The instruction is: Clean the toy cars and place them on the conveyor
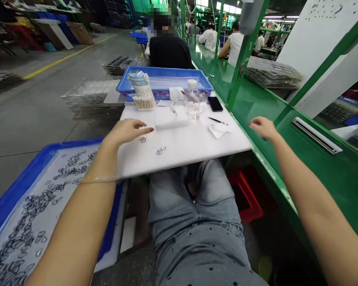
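My left hand (127, 131) lies on the left part of a white board (191, 147) across my lap, fingers stretched toward a small metal ring (143, 140). Two more metal rings (160, 150) lie just right of it. A white sponge block (170, 118) sits beyond my fingertips. My right hand (264, 127) hovers at the board's right edge over the green bench (316, 167), fingers loosely curled with nothing visible in them. A folded white cloth (218, 130) and a thin black pen (217, 120) lie left of it.
A blue tray (20, 186) at lower left holds several metal rings. On the board's far side stand cotton swabs (144, 103), a clear bottle (192, 99), a black phone (215, 104) and a blue bin (164, 73). Other people sit ahead along the bench.
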Demonstrator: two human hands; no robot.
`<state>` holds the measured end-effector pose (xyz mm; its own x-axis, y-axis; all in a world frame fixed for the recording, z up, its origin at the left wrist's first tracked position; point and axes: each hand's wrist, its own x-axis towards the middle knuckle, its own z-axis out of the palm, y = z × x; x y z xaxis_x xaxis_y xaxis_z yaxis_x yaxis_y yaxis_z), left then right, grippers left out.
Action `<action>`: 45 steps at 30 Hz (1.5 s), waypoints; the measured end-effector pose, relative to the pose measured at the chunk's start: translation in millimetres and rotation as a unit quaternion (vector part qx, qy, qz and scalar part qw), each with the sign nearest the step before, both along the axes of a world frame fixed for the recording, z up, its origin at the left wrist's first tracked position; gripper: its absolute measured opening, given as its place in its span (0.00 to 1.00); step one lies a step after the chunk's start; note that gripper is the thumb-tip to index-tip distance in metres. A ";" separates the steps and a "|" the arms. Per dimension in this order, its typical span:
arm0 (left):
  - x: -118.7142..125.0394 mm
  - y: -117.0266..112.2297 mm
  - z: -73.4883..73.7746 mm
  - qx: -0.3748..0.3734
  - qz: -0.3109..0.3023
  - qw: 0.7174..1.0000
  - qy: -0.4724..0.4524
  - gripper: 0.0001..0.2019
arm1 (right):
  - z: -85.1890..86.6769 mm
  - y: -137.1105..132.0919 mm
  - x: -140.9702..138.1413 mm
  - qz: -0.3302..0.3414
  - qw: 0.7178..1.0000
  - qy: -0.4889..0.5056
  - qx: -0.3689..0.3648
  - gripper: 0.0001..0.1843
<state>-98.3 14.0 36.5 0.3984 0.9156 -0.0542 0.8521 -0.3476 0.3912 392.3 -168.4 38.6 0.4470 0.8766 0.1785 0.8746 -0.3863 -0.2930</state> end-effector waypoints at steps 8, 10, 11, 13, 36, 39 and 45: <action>-55.7 -95.6 -1.8 0.069 0.098 0.991 -0.051 0.26 | 2.6 -100.0 50.9 -0.170 0.981 -0.002 -0.091 0.14; -70.4 -106.7 -5.8 0.041 0.103 0.990 -0.081 0.26 | -6.2 -97.4 53.8 -0.170 0.980 0.001 -0.109 0.15; -77.4 -111.1 -7.9 0.026 0.102 0.990 -0.097 0.27 | -11.3 -93.2 54.9 -0.167 0.979 0.002 -0.115 0.15; -88.3 -118.7 -12.2 0.013 0.095 0.989 -0.114 0.31 | -21.6 -82.0 56.5 -0.168 0.978 0.000 -0.120 0.16; 77.8 -108.3 -70.1 0.098 -0.065 0.961 -0.251 0.33 | -32.0 74.4 -181.8 0.551 0.833 0.052 0.028 0.19; 76.8 -121.6 -82.6 0.135 -0.081 0.960 -0.232 0.32 | -24.2 99.9 -206.3 0.579 0.806 0.118 -0.024 0.12; 74.4 -131.2 -74.9 0.073 -0.131 0.956 -0.250 0.26 | -5.6 169.2 -213.4 0.393 0.908 0.111 0.100 0.19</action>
<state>-23.9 -117.2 -38.4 0.5573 0.7643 0.3245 0.4471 -0.6056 0.6583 178.9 0.8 33.0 -0.2571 0.9004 0.3510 0.7682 0.4107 -0.4911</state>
